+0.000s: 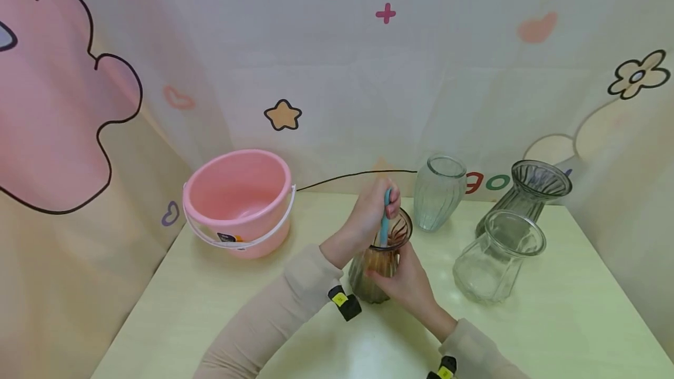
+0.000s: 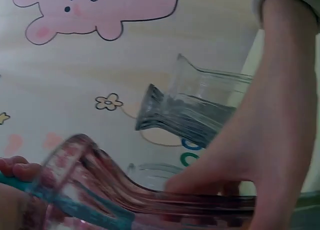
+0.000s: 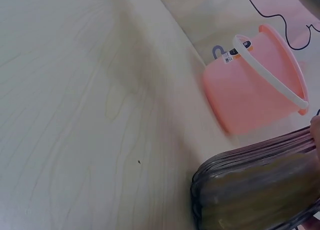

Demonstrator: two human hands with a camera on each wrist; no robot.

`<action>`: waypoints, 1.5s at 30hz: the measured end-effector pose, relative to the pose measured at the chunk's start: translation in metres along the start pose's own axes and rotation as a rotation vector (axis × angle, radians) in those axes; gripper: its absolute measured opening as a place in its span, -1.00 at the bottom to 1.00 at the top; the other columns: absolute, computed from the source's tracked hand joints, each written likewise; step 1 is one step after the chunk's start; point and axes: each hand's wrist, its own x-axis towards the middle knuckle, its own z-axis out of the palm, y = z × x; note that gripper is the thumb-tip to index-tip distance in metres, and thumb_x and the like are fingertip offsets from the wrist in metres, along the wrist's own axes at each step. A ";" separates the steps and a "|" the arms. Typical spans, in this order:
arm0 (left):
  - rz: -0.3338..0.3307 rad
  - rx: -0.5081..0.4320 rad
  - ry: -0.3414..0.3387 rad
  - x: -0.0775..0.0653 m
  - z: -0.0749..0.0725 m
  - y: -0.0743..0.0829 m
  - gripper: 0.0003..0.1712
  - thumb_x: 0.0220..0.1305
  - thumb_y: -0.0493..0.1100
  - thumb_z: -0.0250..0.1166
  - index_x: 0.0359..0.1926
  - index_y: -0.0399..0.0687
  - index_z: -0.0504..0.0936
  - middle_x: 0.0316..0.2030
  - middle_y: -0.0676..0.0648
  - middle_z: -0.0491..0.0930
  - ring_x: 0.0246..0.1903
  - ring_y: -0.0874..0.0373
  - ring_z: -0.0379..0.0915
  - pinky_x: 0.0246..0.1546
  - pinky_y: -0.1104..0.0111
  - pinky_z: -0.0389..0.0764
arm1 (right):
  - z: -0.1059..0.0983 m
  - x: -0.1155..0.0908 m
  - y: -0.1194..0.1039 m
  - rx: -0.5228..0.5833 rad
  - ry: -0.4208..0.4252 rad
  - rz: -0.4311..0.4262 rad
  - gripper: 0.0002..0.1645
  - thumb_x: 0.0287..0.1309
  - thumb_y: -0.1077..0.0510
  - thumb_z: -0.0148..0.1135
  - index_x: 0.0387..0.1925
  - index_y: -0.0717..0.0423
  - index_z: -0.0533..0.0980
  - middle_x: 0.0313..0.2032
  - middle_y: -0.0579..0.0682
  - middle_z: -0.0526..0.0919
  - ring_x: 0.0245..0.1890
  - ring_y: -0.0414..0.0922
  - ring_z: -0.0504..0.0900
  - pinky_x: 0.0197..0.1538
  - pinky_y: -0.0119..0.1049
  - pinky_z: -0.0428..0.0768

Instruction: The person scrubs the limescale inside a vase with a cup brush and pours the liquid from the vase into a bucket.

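Note:
A ribbed, brown-tinted glass vase (image 1: 371,279) with a flared rim stands on the table in front of the person. My right hand (image 1: 408,288) grips its body, thumb on the near side. From the left, my left hand (image 1: 374,206) is curled round a long blue handle (image 1: 386,221) above the rim. The handle goes down through the vase's mouth; its lower end is hidden in the glass. In the left wrist view the blue handle (image 2: 100,210) shows through the neck. The right wrist view shows the vase's ribbed base (image 3: 250,195).
A pink bucket (image 1: 263,233) with a white handle stands at the back left of the table (image 1: 574,320). To the right are a clear vase (image 1: 439,192), a grey vase (image 1: 518,203) and a clear flared vase (image 1: 484,271). A printed curtain (image 1: 337,75) hangs behind.

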 end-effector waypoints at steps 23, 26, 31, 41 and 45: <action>0.040 -0.058 -0.035 0.004 0.001 0.025 -0.70 0.27 -0.20 -0.24 -0.61 -0.13 0.16 -0.70 0.05 0.10 -0.66 0.19 0.01 -0.54 0.40 0.11 | -0.019 0.015 0.023 0.261 -0.374 -0.076 -0.11 -0.01 0.09 0.35 0.28 0.07 0.08 0.20 0.07 0.34 0.22 0.05 0.32 0.19 0.09 0.30; 0.061 -0.046 -0.057 0.004 0.004 0.047 -0.69 0.29 -0.19 -0.25 -0.61 -0.13 0.16 -0.71 0.04 0.11 -0.66 0.18 0.01 -0.55 0.40 0.10 | -0.018 0.013 0.022 0.226 -0.344 -0.069 -0.06 -0.05 0.05 0.38 0.29 0.03 0.07 0.19 0.06 0.36 0.20 0.05 0.36 0.16 0.08 0.35; 0.102 -0.057 -0.054 0.005 0.010 0.080 -0.67 0.29 -0.19 -0.26 -0.63 -0.13 0.16 -0.73 0.04 0.10 -0.68 0.17 0.00 -0.58 0.40 0.09 | -0.016 0.010 0.021 0.221 -0.303 -0.058 0.01 -0.10 0.04 0.42 0.30 0.04 0.04 0.20 0.06 0.34 0.17 0.04 0.38 0.10 0.04 0.41; 0.154 -0.127 -0.071 0.003 0.008 0.092 -0.62 0.33 -0.19 -0.30 -0.65 -0.10 0.17 -0.74 0.05 0.09 -0.70 0.20 -0.04 -0.59 0.42 0.05 | -0.010 0.008 0.016 0.226 -0.229 -0.051 0.04 -0.15 0.02 0.45 0.30 -0.01 0.04 0.19 0.03 0.32 0.16 0.02 0.38 0.08 0.05 0.42; 0.175 -0.135 -0.049 0.003 0.004 0.082 -0.62 0.33 -0.17 -0.31 -0.65 -0.09 0.16 -0.75 0.07 0.10 -0.71 0.20 -0.05 -0.58 0.42 0.04 | -0.010 0.008 0.014 0.207 -0.194 -0.071 0.05 -0.16 0.04 0.46 0.30 0.04 0.05 0.20 0.08 0.31 0.17 0.06 0.37 0.07 0.06 0.43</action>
